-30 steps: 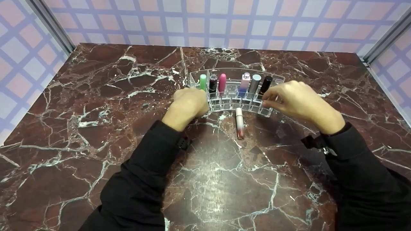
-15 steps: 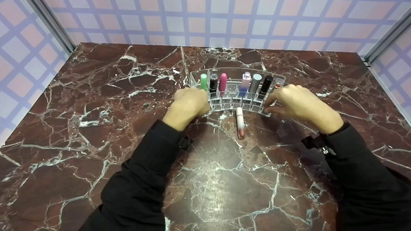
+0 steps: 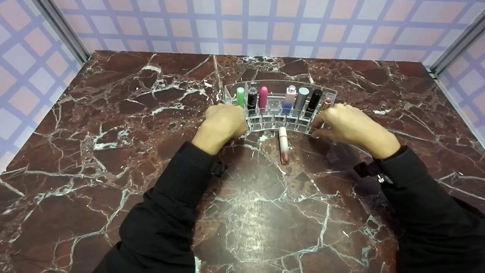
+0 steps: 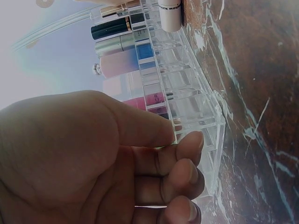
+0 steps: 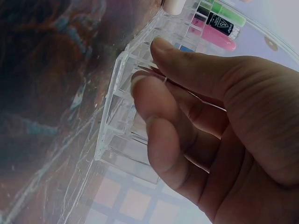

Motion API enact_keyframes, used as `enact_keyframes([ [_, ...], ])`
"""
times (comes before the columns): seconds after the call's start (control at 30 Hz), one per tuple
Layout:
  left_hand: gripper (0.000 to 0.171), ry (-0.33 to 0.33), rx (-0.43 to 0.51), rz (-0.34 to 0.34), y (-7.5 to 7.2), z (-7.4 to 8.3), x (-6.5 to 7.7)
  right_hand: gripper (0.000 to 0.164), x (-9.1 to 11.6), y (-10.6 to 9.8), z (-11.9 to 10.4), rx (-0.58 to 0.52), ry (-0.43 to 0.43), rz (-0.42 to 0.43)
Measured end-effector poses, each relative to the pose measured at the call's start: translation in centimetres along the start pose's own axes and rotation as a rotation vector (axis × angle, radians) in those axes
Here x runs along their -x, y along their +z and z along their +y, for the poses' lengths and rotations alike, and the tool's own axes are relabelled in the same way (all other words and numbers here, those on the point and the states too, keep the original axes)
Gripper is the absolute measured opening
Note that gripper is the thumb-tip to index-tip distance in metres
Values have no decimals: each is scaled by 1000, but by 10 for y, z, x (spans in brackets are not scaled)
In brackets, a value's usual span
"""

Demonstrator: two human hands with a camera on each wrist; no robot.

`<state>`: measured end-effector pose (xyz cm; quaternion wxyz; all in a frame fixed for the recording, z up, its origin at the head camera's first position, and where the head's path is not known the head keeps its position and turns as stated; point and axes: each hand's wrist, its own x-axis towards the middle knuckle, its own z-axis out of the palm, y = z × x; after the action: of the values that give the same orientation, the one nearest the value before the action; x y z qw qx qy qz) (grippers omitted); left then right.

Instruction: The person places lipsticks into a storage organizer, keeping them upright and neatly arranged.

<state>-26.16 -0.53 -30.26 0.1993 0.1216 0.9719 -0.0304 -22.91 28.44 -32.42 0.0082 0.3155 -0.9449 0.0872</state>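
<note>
A clear, curved lipstick organizer (image 3: 278, 120) stands on the table with several lip tubes upright in its back row. My left hand (image 3: 225, 120) grips its left end; in the left wrist view the thumb and curled fingers (image 4: 189, 145) meet at the clear wall, a sliver of green between them. At the right end, my right hand (image 3: 346, 123) hovers with loosely bent fingers, a gap showing between thumb and forefinger in the right wrist view. Just behind it stands a clear-capped red lipstick (image 3: 328, 101). In front of the organizer lies a white-capped lip gloss (image 3: 283, 146).
The back row holds a green tube (image 3: 240, 95), a black tube (image 3: 252, 99), a pink tube (image 3: 263, 98), a pink-blue tube (image 3: 289, 100), a silver tube (image 3: 301, 99) and another black tube (image 3: 314, 100). Checked panels (image 3: 235, 26) border the marbled table (image 3: 132, 125).
My right hand has drawn back and slightly down from the organizer's right end, uncovering the red lipstick there. My left hand has stayed in place.
</note>
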Motion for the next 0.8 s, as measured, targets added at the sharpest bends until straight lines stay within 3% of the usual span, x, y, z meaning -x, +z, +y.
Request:
enact_keyframes([
  [0.47, 39, 21, 0, 40, 3, 0, -3, 9, 0, 0, -2, -37, -23, 6],
  [0.8, 30, 4, -37, 80, 3, 5, -1, 9, 0, 0, -2, -30, 10, 0],
])
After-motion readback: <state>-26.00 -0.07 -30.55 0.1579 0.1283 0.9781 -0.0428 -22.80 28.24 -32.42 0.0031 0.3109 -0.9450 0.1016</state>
